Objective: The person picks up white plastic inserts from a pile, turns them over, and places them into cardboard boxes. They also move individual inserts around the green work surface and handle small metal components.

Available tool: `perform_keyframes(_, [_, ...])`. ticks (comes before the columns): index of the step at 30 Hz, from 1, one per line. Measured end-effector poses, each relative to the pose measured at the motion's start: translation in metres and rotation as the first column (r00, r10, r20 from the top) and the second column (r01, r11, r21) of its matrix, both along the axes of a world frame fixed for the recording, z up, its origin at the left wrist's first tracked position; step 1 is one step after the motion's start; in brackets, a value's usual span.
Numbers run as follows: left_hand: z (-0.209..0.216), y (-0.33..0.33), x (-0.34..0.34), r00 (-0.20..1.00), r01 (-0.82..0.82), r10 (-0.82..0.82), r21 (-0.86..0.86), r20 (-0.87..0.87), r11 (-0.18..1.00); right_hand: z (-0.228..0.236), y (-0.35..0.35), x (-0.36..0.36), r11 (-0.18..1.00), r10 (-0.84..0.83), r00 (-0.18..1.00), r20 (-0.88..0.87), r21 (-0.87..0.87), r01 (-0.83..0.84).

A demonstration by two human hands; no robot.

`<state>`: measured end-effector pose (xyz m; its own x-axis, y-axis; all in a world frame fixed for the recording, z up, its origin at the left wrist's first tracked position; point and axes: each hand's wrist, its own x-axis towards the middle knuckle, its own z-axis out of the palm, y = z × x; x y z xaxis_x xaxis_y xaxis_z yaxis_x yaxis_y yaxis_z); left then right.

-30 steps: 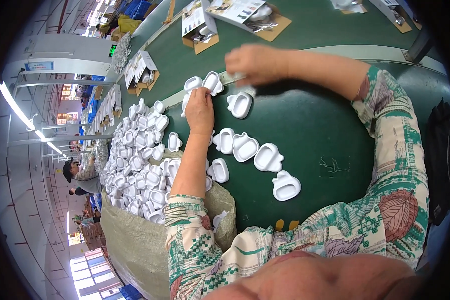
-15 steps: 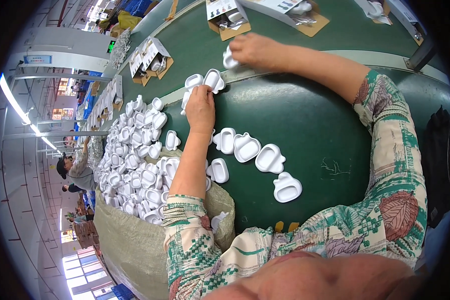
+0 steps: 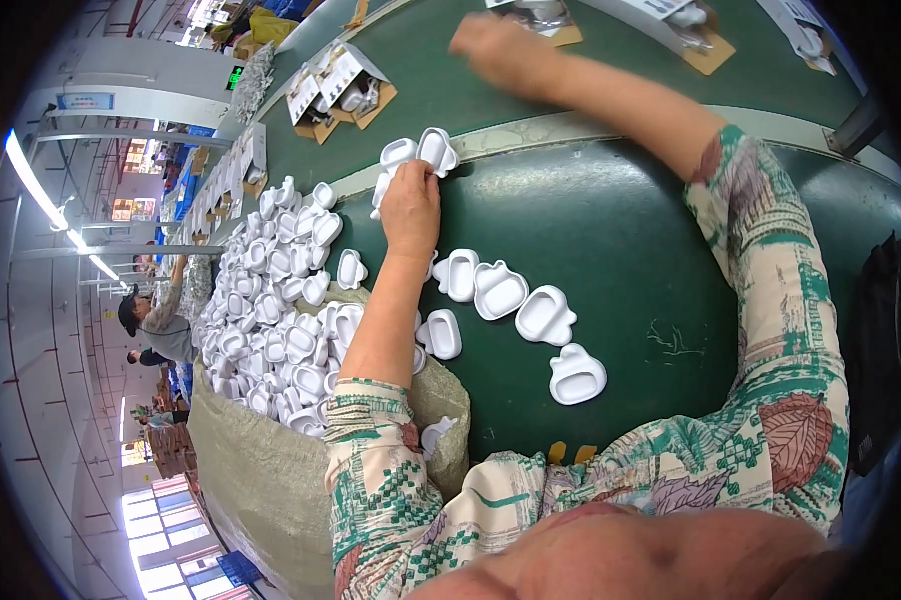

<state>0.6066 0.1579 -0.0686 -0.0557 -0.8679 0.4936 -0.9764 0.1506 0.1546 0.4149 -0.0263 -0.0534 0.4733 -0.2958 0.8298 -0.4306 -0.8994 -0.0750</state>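
My left hand [image 3: 413, 208] is closed on a small white animal-shaped dish [image 3: 436, 146] at the edge of the green work surface. A second white dish [image 3: 398, 152] sits against it, and another shows partly behind the hand. My right hand [image 3: 505, 55] reaches across the green conveyor belt [image 3: 450, 85], close to an opened box [image 3: 548, 14]. Motion smears its fingers, so whether they hold anything does not show. Several similar dishes [image 3: 500, 291] lie in a curved row below, each with a hollow facing up.
At left, a large heap of white dishes [image 3: 270, 290] fills an olive woven sack [image 3: 260, 480]. Opened boxes [image 3: 338, 90] with contents stand on the belt, more at upper right [image 3: 675, 30]. A metal post [image 3: 860, 125] rises at right. Another person [image 3: 160, 320] works far left.
My right hand has moved farther across the belt, and the white dish it held no longer shows. The boxes have shifted right in view. My left hand stays at its dishes.
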Motion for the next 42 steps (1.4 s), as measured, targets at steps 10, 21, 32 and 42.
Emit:
perform_keyframes(10, [-0.002, -0.001, 0.004, 0.99, 0.074, -0.083, -0.077, -0.115, 0.994, -0.024, 0.068, 0.02, 0.931, 0.356, 0.87, -0.341, 0.049, -0.362])
perform_keyframes(21, [0.009, 0.011, 0.236, 0.817, -0.537, 0.558, -0.158, 0.148, 0.829, -0.014, 0.074, 0.025, 0.939, 0.337, 0.88, -0.334, 0.056, -0.339])
perform_keyframes(32, [-0.023, 0.004, 0.149, 0.877, -0.451, 0.471, 0.174, -0.097, 0.875, -0.022, 0.04, 0.007, 0.974, 0.194, 0.931, -0.308, -0.054, -0.221])
perform_keyframes(42, [-0.014, 0.023, 0.049, 0.962, -0.273, 0.274, 0.116, 0.007, 0.955, -0.001, -0.019, -0.022, 0.986, -0.156, 0.949, -0.276, -0.103, 0.132])
